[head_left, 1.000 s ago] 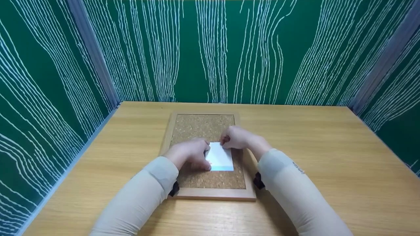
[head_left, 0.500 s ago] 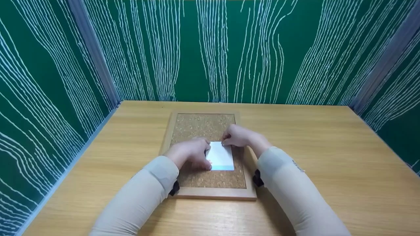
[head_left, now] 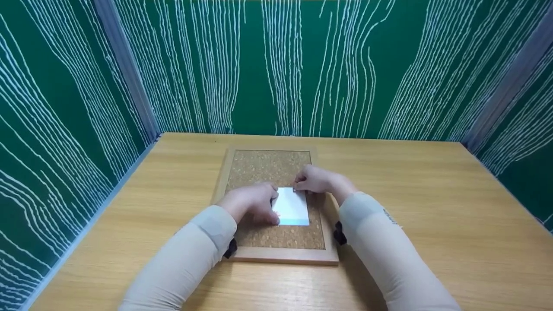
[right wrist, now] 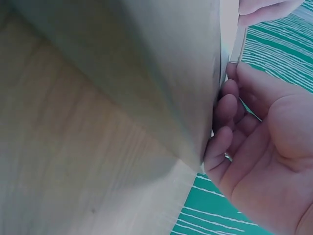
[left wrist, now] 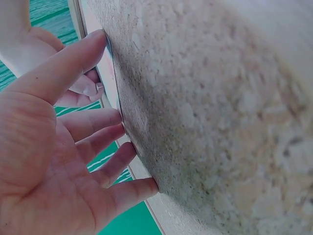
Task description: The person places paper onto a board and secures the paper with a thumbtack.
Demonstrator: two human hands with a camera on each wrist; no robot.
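Note:
A white sheet of paper lies on a wood-framed cork board. My left hand rests along the paper's left edge, thumb near the close corner and fingers spread toward the far one. In the left wrist view its fingertips press on the paper and cork. My right hand is at the paper's far right corner, thumb and forefinger pinching a small pale push pin. Most of the pin is hidden by the fingers. In the right wrist view the other fingers curl against the board.
The board lies on a light wooden table. Green panels with wavy white lines enclose the table at the back and both sides. Grey posts stand at the back corners.
The right hand has shifted slightly right along the paper's far edge, its fingertips still at the corner. The left hand and paper stay in place on the board.

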